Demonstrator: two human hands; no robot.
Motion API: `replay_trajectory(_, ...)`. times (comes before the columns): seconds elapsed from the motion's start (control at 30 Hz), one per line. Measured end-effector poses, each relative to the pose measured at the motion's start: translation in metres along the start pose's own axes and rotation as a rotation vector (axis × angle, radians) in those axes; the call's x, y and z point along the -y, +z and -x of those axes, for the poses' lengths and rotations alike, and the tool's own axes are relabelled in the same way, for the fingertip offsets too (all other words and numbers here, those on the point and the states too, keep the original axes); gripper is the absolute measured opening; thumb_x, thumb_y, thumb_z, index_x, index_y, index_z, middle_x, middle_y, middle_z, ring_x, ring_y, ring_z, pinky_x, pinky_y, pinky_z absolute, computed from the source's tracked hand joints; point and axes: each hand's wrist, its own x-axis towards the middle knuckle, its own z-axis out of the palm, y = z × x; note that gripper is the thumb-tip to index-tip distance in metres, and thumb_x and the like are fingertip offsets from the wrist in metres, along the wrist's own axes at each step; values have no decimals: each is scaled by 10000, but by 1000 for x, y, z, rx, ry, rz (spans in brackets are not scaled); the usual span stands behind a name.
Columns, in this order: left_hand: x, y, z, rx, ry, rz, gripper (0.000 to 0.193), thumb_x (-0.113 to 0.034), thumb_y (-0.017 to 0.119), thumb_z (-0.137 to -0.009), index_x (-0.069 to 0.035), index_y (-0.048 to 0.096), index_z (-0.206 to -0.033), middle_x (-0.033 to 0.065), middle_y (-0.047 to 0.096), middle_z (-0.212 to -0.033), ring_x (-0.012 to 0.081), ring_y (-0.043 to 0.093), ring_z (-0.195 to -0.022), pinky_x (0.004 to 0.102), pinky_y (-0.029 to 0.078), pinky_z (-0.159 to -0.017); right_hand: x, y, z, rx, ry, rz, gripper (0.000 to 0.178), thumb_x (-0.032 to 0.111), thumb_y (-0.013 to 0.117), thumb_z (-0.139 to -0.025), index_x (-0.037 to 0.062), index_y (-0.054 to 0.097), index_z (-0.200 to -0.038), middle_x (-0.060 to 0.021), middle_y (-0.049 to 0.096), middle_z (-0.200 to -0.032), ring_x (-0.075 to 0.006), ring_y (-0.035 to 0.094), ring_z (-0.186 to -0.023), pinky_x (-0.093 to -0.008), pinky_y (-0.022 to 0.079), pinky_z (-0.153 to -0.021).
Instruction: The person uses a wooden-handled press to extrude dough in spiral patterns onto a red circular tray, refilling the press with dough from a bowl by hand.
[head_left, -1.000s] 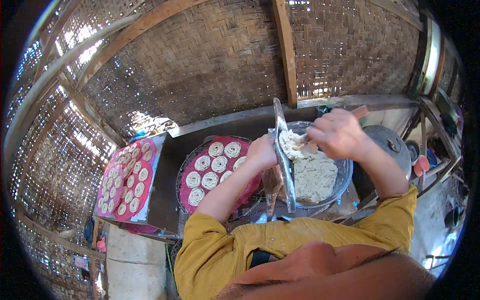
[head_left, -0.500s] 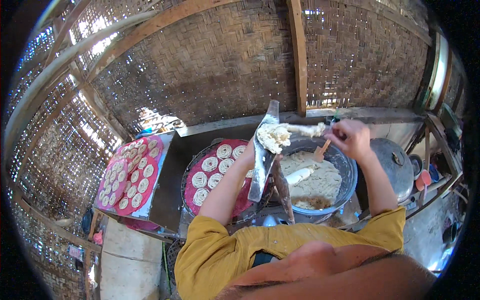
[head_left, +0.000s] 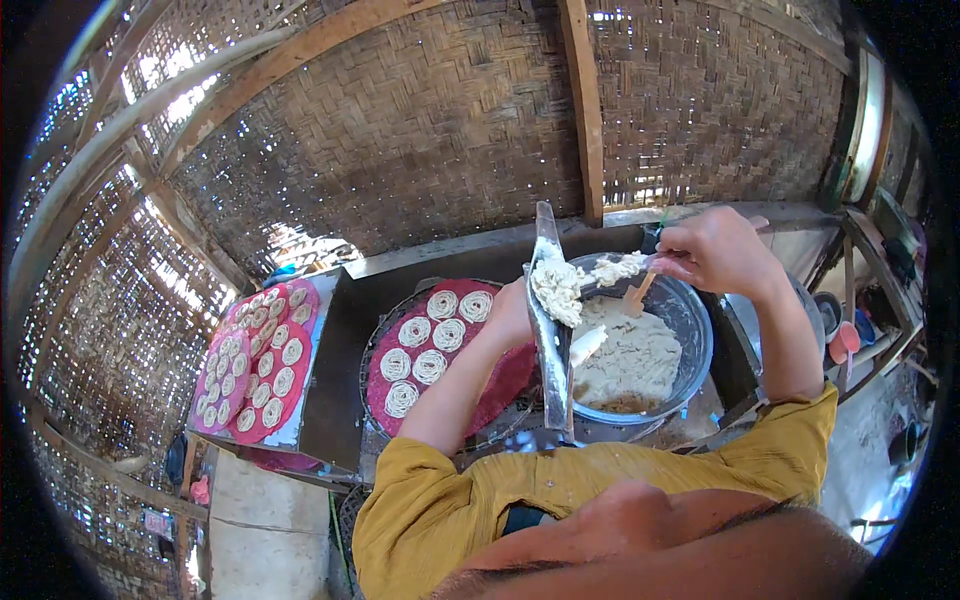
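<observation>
at the left edge of the basin [head_left: 699, 330], the press [head_left: 552, 375] stands nearly on edge, dough [head_left: 556, 288] heaped on it, the left hand [head_left: 510, 313] grasping it with fingertips hidden. the right hand [head_left: 722, 250] is curled above a wooden paddle [head_left: 633, 300]; i cannot tell what it grips. further left, pale coils [head_left: 430, 366] lie on a red sheet [head_left: 492, 390] beside a box [head_left: 335, 375].

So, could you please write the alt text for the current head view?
A person's left hand holds a long, narrow, grey tool heaped with pale, sticky dough; the right hand is raised near a round, blue basin of pale dough. To the left, pale coiled rounds lie on a round, magenta sheet.
</observation>
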Motion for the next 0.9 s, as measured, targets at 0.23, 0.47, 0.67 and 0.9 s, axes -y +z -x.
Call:
replay_trajectory(0.23, -2, 9, 3, -21, 90, -144, 425, -367, 581, -676, -84, 569, -992, 178, 576, -972, 337, 553, -888, 377, 446, -752, 38, 2, -21, 57, -68, 70, 254, 298, 583, -711, 52, 564, -651, -119, 543, -545, -300, 565, -560, -402, 437, -516)
replay_trajectory(0.47, 0, 1, 6, 34, 17, -18, 442, -395, 589, -675, -87, 571, -992, 178, 580, -967, 329, 556, -889, 375, 445, -745, 68, 48, -18, -313, -516, 414, 94, 169, 538, -663, 95, 487, -691, -4, 473, -618, -123, 503, -591, -257, 380, -502)
replay_trajectory(0.67, 14, -6, -1, 40, 89, 125, 362, -322, 578, -727, -69, 578, -986, 134, 602, -955, 272, 579, -873, 332, 451, -735, 38, 25, -4, -577, -622, 554, 159, 118, 621, -629, 78, 544, -762, -2, 534, -671, -113, 522, -574, -239, 379, -474)
replay_trajectory(0.9, 37, 17, -23, 107, 101, 1140, 330, -34, 594, -701, -31, 513, -1021, 91, 571, -928, 196, 570, -829, 336, 492, -697, 42, 84, 9, -482, 498, -884, 144, 66, 585, -766, 1, 570, -893, -28, 587, -790, -88, 540, -734, -227, 438, -683)
